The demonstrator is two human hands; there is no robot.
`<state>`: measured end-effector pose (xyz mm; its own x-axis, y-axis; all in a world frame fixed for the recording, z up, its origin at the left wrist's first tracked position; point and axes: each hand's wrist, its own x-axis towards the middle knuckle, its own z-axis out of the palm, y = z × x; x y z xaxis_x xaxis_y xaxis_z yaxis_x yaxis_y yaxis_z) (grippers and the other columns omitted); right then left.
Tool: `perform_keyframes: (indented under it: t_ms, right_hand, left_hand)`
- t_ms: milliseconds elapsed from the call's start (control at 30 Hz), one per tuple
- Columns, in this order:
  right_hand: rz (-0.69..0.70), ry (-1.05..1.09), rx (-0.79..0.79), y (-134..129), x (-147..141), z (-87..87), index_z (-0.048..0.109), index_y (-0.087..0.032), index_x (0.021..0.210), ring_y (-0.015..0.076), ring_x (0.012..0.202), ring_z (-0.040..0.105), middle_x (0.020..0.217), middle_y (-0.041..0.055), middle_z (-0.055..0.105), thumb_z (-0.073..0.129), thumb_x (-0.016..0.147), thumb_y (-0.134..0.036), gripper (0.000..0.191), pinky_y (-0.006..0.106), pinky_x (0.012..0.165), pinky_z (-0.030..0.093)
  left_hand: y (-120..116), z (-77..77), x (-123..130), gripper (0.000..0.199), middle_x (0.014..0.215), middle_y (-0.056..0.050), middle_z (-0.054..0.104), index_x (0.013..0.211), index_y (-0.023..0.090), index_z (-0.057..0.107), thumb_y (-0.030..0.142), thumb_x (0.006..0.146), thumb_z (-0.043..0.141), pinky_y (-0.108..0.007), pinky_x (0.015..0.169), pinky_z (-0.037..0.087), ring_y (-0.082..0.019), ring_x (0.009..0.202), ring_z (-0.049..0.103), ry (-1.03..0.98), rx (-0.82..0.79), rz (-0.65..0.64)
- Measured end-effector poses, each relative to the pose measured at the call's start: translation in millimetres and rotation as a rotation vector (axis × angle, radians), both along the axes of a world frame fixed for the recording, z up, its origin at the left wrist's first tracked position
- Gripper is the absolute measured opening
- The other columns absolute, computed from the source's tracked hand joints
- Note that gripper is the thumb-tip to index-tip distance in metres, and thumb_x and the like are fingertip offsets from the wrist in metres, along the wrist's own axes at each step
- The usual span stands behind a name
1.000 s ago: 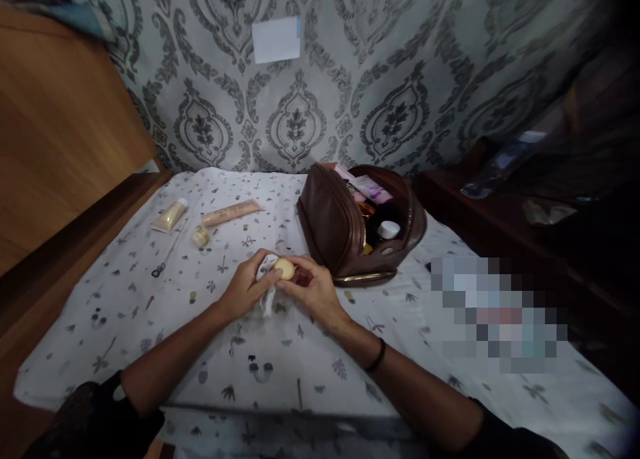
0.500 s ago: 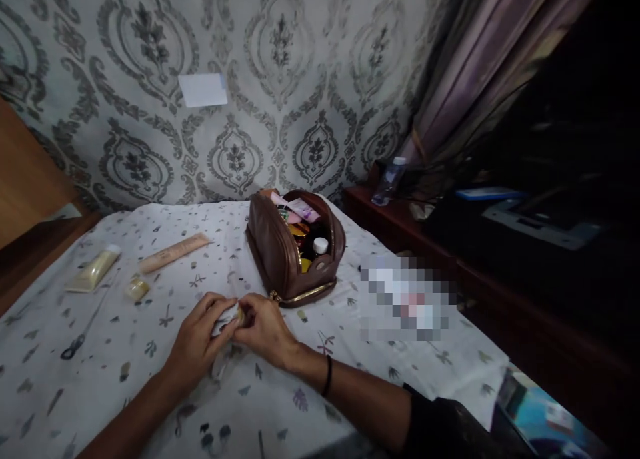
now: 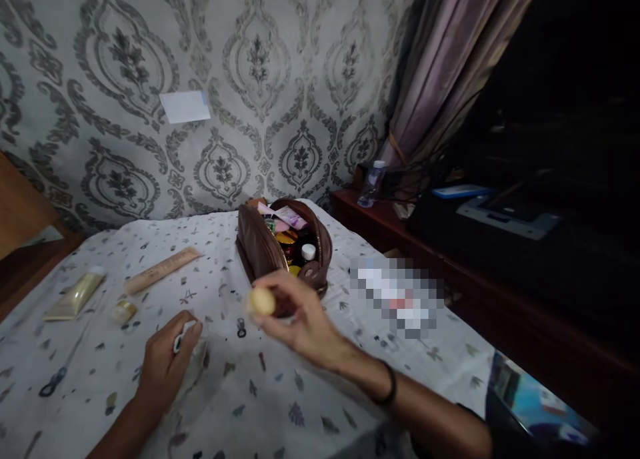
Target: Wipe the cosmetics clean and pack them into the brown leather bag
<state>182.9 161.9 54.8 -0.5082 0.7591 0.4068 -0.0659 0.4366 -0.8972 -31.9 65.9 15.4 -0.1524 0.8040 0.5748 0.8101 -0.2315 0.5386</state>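
Observation:
My right hand (image 3: 300,319) pinches a small pale-yellow round jar (image 3: 263,301) between thumb and fingers, in front of the brown toiletry bag (image 3: 263,249). To the left, my left hand (image 3: 170,355) is closed around a crumpled white and see-through plastic wrapper (image 3: 193,352), low over the patterned sheet. The bag stands unzipped, with a white-capped bottle (image 3: 309,252) and pink packets (image 3: 290,217) showing inside. Left of my hands lie a similar small yellow jar (image 3: 123,311), a beige tube (image 3: 163,270) and a pale yellow tube (image 3: 77,295).
A white patterned sheet (image 3: 210,419) covers the surface. A blurred-out item (image 3: 395,292) lies right of the bag. On the dark red ledge stands a clear bottle (image 3: 371,184). Wallpaper rises behind, with a purple curtain (image 3: 425,65) at right.
My hands were together on the wrapper and have come apart. My right hand has moved right and up with the yellow jar; my left has drawn left with the wrapper. The view has shifted slightly.

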Motion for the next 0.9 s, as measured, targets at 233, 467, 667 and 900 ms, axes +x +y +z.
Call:
perform_keyframes:
  t_ms: [233,467,667,900]
  right_hand:
    - [-0.193,-0.333,0.369,78,44,58.2,0.07,-0.021,0.107,0.0178,0.08,0.062,0.097,0.0043,0.07,0.071,0.079,-0.034,0.03,0.031,0.072,0.047]
    - [-0.105,-0.908,0.637,100,38,65.8,0.072,-0.019,0.106,0.0215,0.091,0.059,0.09,0.0056,0.069,0.071,0.075,-0.024,0.032,0.027,0.074,0.039]
    - [-0.019,-1.151,0.727,104,29,79.3,0.072,-0.017,0.09,0.0216,0.085,0.059,0.086,0.0073,0.068,0.066,0.077,-0.023,0.016,0.028,0.067,0.037]
    - [0.046,-1.245,0.845,109,21,72.3,0.072,-0.018,0.083,0.0254,0.095,0.059,0.091,0.0088,0.068,0.067,0.078,-0.03,0.014,0.032,0.074,0.04]
  left_hand:
    - [5,-16.8,1,0.03,0.063,0.002,0.054,0.069,0.021,0.051,0.033,0.096,0.045,-0.021,0.054,0.042,-0.012,0.055,0.054,0.058,-0.064,-0.119]
    - [7,-14.9,2,0.03,0.062,0.003,0.053,0.069,0.021,0.05,0.03,0.098,0.044,-0.02,0.052,0.041,-0.01,0.053,0.053,0.138,-0.057,-0.198]
    - [6,-24.5,-1,0.027,0.068,0.001,0.06,0.076,0.022,0.056,0.035,0.097,0.045,-0.022,0.054,0.046,-0.013,0.057,0.059,0.166,-0.055,-0.192]
    - [6,-24.6,1,0.027,0.067,0.002,0.059,0.077,0.022,0.055,0.035,0.099,0.044,-0.022,0.055,0.048,-0.013,0.058,0.061,0.22,-0.046,-0.223]
